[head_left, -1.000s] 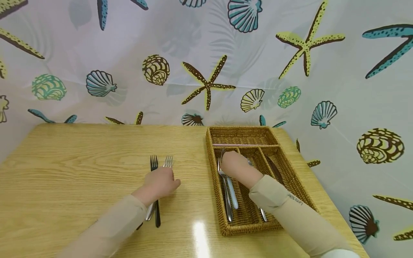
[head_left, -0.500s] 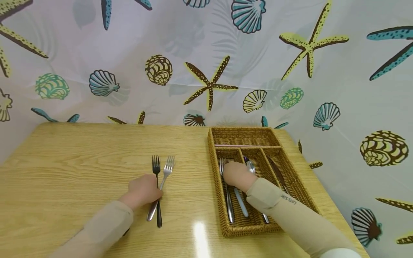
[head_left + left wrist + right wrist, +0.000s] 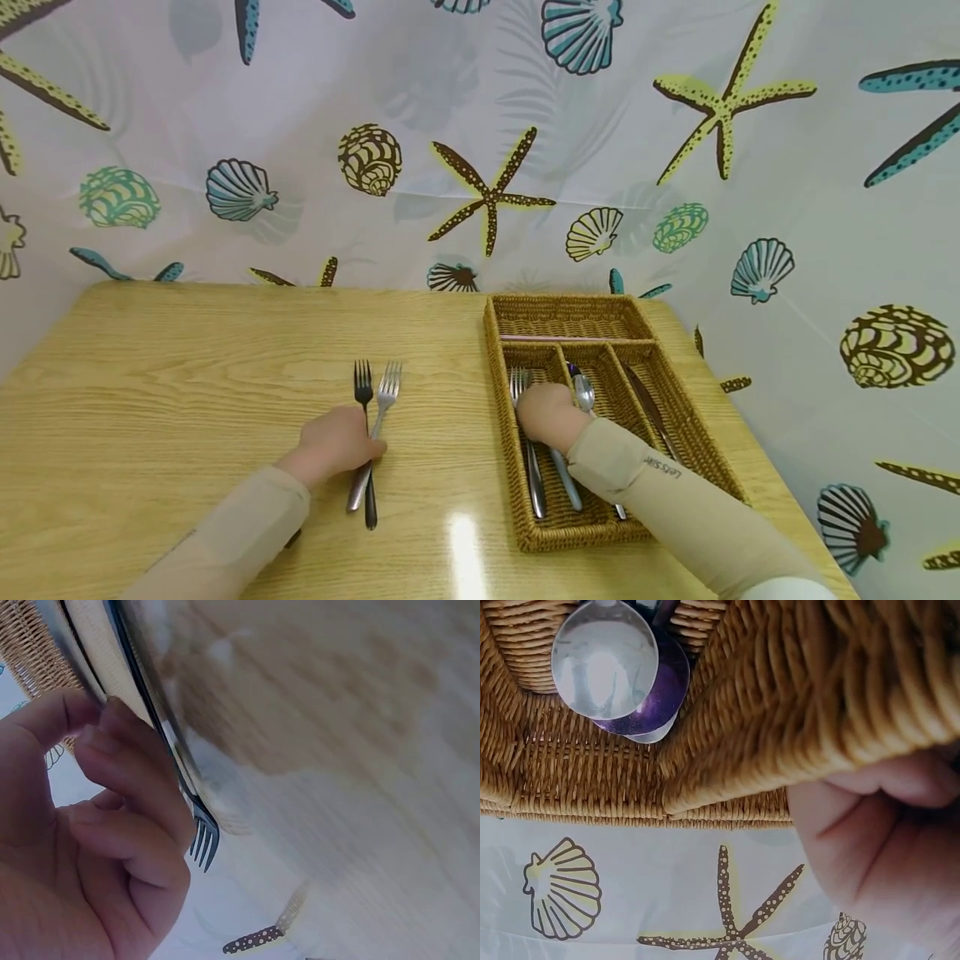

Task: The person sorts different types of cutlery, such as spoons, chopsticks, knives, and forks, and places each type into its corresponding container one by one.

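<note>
My left hand (image 3: pixel 337 442) pinches the handle of a silver fork (image 3: pixel 387 392), which lies crossed over a black fork (image 3: pixel 363 385) on the table. In the left wrist view, thumb and finger meet on the silver handle (image 3: pixel 75 652); the black fork's tines (image 3: pixel 204 838) show beyond the fingers. My right hand (image 3: pixel 547 412) is down in the left compartment of a wicker cutlery tray (image 3: pixel 528 537), over a fork with a light-blue handle (image 3: pixel 566 481). Its fingertips are hidden. Beside it lies another silver fork (image 3: pixel 535 487).
The tray's middle compartment holds spoons (image 3: pixel 583 392), one purple in the right wrist view. A dark knife (image 3: pixel 651 408) lies in the right compartment. A pinkish stick (image 3: pixel 555 338) lies along the back compartment. A patterned curtain (image 3: pixel 300 100) stands behind the table.
My left hand has drawn back from near the tines to the silver fork's handle. My right hand has moved nearer in the compartment, and the light-blue handle has shifted nearer and rightward.
</note>
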Demonstrator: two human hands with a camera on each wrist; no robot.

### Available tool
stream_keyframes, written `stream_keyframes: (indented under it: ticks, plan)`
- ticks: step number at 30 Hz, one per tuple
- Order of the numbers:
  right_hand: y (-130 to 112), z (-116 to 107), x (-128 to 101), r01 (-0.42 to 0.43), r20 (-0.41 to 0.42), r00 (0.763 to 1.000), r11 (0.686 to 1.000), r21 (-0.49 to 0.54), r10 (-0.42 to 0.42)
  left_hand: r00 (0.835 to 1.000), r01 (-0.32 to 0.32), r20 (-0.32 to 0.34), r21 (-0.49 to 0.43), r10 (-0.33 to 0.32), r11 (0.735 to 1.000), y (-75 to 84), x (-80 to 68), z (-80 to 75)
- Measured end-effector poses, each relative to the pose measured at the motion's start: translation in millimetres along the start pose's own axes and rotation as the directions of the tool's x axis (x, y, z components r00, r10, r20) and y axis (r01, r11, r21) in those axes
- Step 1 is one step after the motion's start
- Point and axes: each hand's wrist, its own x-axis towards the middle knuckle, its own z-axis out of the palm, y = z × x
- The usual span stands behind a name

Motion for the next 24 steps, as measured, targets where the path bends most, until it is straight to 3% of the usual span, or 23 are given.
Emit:
stream_keyframes:
  ticks: [4,10,16,24]
  plan:
    - [-1.5,-2.2,0.2,0.014,0.038,0.999,0.998,-0.062,-0.012,1.000,-0.011,-0.004,-0.070,0.011,0.998,1.0,0.5,-2.0]
    - [1.3,-4.2,2.7,0.032,0.099,0.995,0.998,-0.046,-0.028,0.998,-0.056,-0.034,-0.152,0.051,0.987,-0.5,1.2,-3.1]
    - [3.1,-8.7,3.2,0.061,0.082,0.995,0.998,-0.028,-0.059,0.996,-0.091,-0.029,-0.252,0.086,0.964,-2.4,3.7,-2.9]
    - [6.7,-5.4,13.7,0.070,0.124,0.990,0.998,-0.007,-0.069,0.991,-0.132,-0.036,-0.354,0.128,0.926,0.7,2.3,-2.9]
